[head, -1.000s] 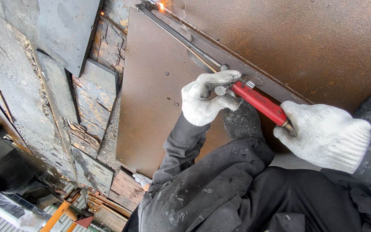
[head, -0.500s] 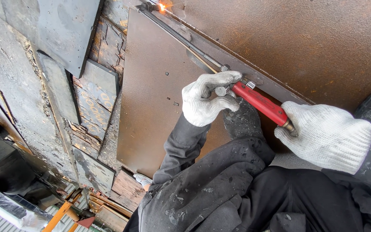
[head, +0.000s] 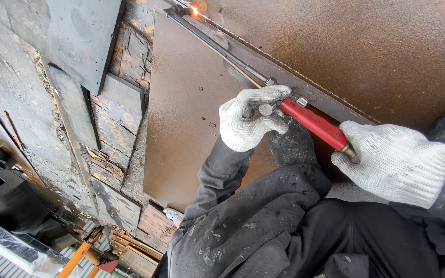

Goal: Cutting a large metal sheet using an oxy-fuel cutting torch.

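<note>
I see white knit gloves, a red torch handle (head: 315, 123), an orange flame (head: 195, 10), and rust-brown steel plate (head: 346, 46).

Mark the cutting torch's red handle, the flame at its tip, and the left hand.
red handle (head: 314, 122), head view, middle of the red grip.
flame (head: 195, 10), head view, bright spot at the torch tip.
left hand (head: 247, 119), head view, back of the white glove.

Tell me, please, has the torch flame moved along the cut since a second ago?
No. The flame sits at the same spot by the top corner of the smaller steel plate, and both hands hold as before.
</note>
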